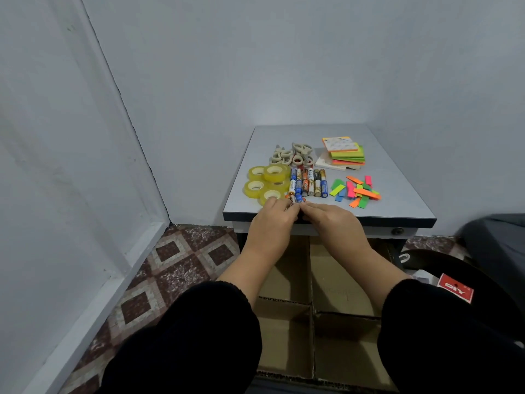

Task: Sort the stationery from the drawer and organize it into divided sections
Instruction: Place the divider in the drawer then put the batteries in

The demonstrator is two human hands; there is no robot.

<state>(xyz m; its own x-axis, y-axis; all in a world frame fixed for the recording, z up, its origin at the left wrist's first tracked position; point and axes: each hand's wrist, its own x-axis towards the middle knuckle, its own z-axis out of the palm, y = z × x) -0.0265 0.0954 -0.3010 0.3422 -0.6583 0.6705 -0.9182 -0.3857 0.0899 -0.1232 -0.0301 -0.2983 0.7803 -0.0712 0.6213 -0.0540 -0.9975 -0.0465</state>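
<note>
- Left hand (274, 216) and right hand (326, 216) meet at the bench (397, 194) edge, fingers curled, pinching loose batteries (295, 198) between them.
- The battery row (308, 182) lies just beyond the fingertips.
- Judging by look: small, rigid, smooth, prone to roll; grip across the barrels.
- The divided cardboard box (312, 308) waits below the wrists.

We see a pale grey worktop (392, 177) with a dark edge. On it lie translucent yellow tape rolls (265, 183), beige-handled scissors (294, 155), batteries (308, 183) in blue, orange, white and gold, a sticky-note stack (345, 155) in orange, green and pink, and neon strips (356, 190) in green, orange, pink and blue. Our sleeves (199, 331) are black; the floor (176, 268) shows brown-and-cream diamonds; the divided box (287, 336) is brown cardboard.
</note>
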